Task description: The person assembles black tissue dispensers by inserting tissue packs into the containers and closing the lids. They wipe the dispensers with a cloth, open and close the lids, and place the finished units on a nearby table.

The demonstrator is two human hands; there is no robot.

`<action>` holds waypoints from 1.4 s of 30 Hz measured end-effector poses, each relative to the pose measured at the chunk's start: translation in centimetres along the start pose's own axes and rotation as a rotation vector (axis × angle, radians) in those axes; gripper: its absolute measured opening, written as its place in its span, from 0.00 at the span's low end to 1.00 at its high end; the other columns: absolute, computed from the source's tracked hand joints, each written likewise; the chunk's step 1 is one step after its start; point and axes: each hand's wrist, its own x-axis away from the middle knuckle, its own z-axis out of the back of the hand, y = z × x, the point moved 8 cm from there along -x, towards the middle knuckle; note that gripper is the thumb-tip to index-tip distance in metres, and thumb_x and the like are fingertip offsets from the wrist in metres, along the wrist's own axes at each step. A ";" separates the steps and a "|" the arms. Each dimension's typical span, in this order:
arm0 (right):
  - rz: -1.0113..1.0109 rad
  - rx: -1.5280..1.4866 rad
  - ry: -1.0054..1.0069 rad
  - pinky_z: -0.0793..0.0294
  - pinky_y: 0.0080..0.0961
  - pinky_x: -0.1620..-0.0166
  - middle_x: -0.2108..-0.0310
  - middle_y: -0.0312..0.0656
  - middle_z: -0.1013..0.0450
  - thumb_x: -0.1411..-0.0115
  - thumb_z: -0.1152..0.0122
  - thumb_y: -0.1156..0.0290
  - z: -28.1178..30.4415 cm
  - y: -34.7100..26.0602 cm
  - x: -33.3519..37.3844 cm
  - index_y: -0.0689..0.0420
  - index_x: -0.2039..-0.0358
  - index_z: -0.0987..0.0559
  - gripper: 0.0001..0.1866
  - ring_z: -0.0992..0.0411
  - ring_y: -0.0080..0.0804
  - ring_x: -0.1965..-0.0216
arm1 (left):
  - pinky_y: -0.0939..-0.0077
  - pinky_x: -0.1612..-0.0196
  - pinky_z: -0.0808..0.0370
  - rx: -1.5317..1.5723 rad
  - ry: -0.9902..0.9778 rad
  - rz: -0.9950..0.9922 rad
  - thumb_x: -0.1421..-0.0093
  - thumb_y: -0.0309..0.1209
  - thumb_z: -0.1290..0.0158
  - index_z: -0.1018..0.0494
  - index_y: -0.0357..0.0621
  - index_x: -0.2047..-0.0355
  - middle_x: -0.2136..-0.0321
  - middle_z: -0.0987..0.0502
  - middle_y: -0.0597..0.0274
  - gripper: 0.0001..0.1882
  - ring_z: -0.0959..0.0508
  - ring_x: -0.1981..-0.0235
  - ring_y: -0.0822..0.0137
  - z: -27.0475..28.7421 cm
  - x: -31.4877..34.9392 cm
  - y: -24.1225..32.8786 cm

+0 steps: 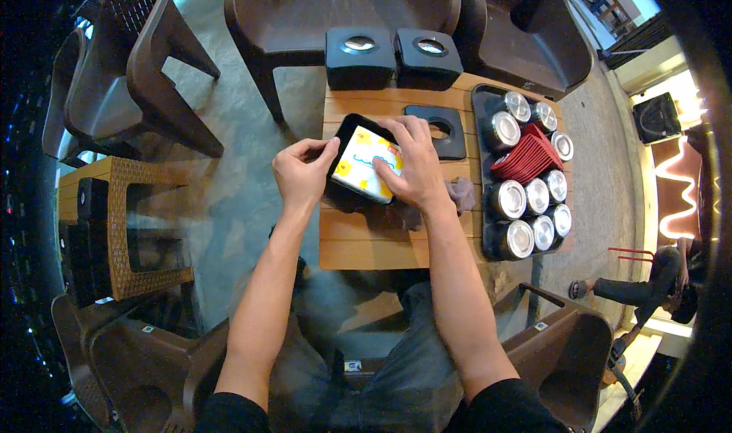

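An open black tissue box (341, 137) is tilted above the near part of the wooden table. In it lies a white and yellow pack of tissues (364, 172). The fingers of my left hand (302, 172) pinch the box's left rim. My right hand (415, 162) grips the pack from the right, its thumb across the top and its fingers curled at the far edge. Just behind my right hand rests a black lid (455, 144) with an oval opening. Some crumpled dark cloth (461, 194) shows beside my right wrist.
Two black tissue boxes (360, 70) (428, 70) stand at the table's far edge. A black tray (488, 227) on the right holds several silver-lidded jars (520, 238) and red packets (528, 158). Brown chairs (343, 13) surround the table (366, 242). A person (648, 280) sits far right.
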 end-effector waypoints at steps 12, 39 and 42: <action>-0.559 -0.588 0.198 0.23 0.27 0.55 0.57 0.40 0.16 0.20 0.52 0.54 1.5 9.7 1.5 0.60 0.45 0.17 0.24 0.20 0.27 0.57 | 0.70 0.60 0.20 -0.003 0.087 -0.045 0.36 0.38 0.30 0.15 0.39 0.66 0.64 0.14 0.60 0.14 0.16 0.63 0.66 0.6 -0.3 0.9; -0.551 -0.374 0.036 0.21 0.33 0.59 0.70 0.42 0.17 0.38 0.24 0.60 1.3 10.3 1.6 0.62 0.64 0.16 0.17 0.21 0.29 0.68 | 0.45 0.25 0.43 -0.450 -0.264 -0.812 0.40 0.29 0.38 0.22 0.45 0.64 0.33 0.28 0.52 0.06 0.38 0.27 0.43 -3.6 4.0 7.7; -0.450 -0.502 -0.001 0.20 0.33 0.53 0.64 0.44 0.16 0.40 0.20 0.56 0.6 8.2 1.1 0.62 0.59 0.17 0.22 0.19 0.31 0.61 | 0.46 0.27 0.40 -0.440 -0.264 -0.827 0.41 0.29 0.38 0.22 0.44 0.65 0.36 0.27 0.54 0.06 0.36 0.29 0.45 -3.6 4.1 7.7</action>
